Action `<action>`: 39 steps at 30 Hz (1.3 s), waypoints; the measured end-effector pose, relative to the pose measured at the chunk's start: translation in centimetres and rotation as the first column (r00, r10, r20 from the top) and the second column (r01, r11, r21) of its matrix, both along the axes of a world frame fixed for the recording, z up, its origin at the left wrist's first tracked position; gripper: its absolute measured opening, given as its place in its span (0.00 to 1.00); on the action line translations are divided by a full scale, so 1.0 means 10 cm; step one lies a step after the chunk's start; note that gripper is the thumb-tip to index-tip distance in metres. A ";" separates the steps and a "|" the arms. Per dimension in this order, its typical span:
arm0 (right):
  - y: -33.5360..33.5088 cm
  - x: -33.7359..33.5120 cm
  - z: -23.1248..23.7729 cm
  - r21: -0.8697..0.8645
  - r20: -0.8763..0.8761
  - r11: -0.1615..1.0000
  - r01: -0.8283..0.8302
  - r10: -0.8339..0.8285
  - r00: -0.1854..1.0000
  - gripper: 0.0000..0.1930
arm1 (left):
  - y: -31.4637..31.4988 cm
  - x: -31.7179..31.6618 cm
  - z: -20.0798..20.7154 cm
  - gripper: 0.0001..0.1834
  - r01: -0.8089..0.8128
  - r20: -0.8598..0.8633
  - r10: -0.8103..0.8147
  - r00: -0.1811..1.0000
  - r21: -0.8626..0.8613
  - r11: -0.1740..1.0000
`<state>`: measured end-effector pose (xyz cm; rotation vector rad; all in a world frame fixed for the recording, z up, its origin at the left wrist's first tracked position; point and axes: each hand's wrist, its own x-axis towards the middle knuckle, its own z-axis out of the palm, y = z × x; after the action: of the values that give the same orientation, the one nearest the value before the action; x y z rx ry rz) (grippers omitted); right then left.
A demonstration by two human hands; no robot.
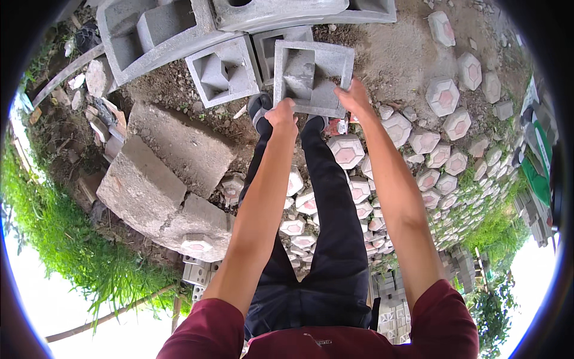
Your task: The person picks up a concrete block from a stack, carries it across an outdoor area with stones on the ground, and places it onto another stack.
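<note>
Both of my hands grip a square grey concrete ventilation block [298, 76] with angular recesses, just in front of my feet. My left hand [282, 113] is closed round its near left corner. At the block's right side, my right hand [355, 99] holds the edge near the lower corner. Left of it lies a similar concrete block [216, 74], tilted on the soil. Another block [263, 55] is partly covered by the held one. Whether the held block touches the ground cannot be told.
Larger hollow concrete blocks [170, 58] line the far edge. Many hexagonal pavers [443, 96] with reddish centres lie to the right and around my legs. Heavy concrete slabs [143, 173] sit at the left, with grass [72, 251] beyond them and rubble nearby.
</note>
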<state>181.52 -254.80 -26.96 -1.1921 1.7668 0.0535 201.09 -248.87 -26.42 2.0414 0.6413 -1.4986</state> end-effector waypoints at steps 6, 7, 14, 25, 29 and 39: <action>0.68 -0.50 0.98 -0.131 0.003 0.946 0.296 -0.298 0.955 0.25 | 0.20 0.11 1.19 0.36 0.948 0.696 -0.714 0.072 0.174 0.265; 0.75 -0.43 1.29 -0.172 0.056 0.917 0.360 -0.356 0.933 0.25 | 0.17 0.28 1.37 0.37 0.979 0.717 -0.695 0.051 0.102 0.177; 1.55 -0.25 3.51 -0.232 0.167 0.754 0.615 -0.592 0.788 0.21 | -0.27 0.47 3.28 0.49 0.767 0.735 -0.678 -0.012 -0.428 -0.478; 2.75 0.15 6.68 -0.105 0.220 0.380 0.919 -0.893 0.394 0.23 | 0.00 -0.14 5.67 0.56 0.399 0.159 -0.961 -0.227 -0.885 -0.241; 3.43 0.16 7.14 -0.237 0.272 0.381 0.894 -0.857 0.438 0.31 | 0.30 -0.43 6.27 0.55 0.376 0.106 -0.945 -0.309 -0.899 -0.224; 4.26 -0.05 6.89 -0.082 0.660 -0.450 0.889 -0.693 -0.290 0.41 | 1.08 -1.62 6.55 0.51 0.355 0.059 -0.867 -0.495 -0.897 -0.264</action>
<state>181.07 -212.16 41.95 0.4654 1.8960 -1.8826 184.90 -238.11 39.07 0.5928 -1.8113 -2.9671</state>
